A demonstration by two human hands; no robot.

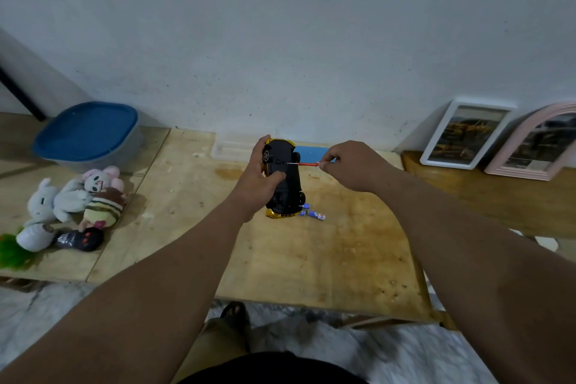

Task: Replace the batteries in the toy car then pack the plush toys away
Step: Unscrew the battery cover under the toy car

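Observation:
My left hand [257, 179] grips a yellow toy car [285, 179], held on end with its black underside facing right and its lower end resting on the wooden table [311, 256]. My right hand [349, 165] pinches a small red-handled screwdriver [304, 164] whose tip touches the car's underside. A few blue and white batteries [314, 213] lie on the table beside the car's lower end. Several plush toys [74, 206] lie in a heap at the table's left.
A clear tub with a blue lid [88, 131] stands at the back left. A clear container with a blue piece [311, 151] sits behind the car against the wall. Two framed pictures [467, 134] lean on the wall at right.

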